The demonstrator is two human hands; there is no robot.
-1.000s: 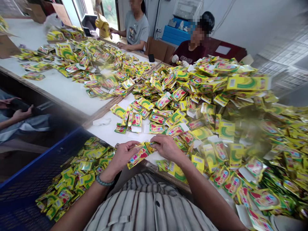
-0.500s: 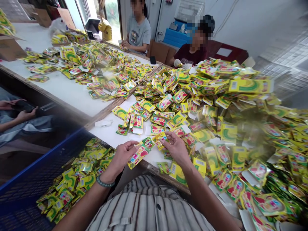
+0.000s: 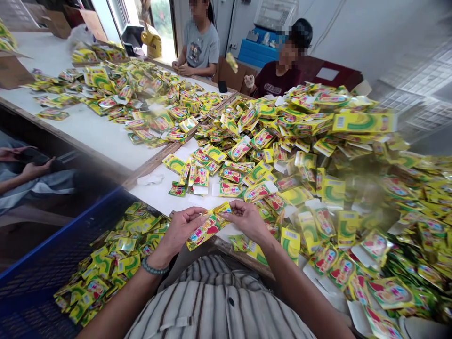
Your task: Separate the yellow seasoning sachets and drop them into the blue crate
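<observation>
My left hand (image 3: 180, 229) pinches the near end of a strip of yellow, green and red sachets (image 3: 204, 230) just above the table's front edge. My right hand (image 3: 247, 219) grips the far end of the same strip, at a sachet (image 3: 222, 209) that sticks up between its fingers. Both hands are closed on the strip and almost touch. A large heap of the same sachets (image 3: 318, 155) covers the table in front and to the right.
A blue crate (image 3: 52, 254) holding several loose sachets stands at my left, below the table edge. Two people sit at the far side; one has a gloved hand (image 3: 250, 81) raised, with a sachet (image 3: 231, 61) in the air nearby. A person's hands with a phone (image 3: 30, 157) show at far left.
My right hand had pulled a little away from the strip with a sachet; now it is back against the strip's far end. The far person's gloved hand has lifted and a sachet is airborne.
</observation>
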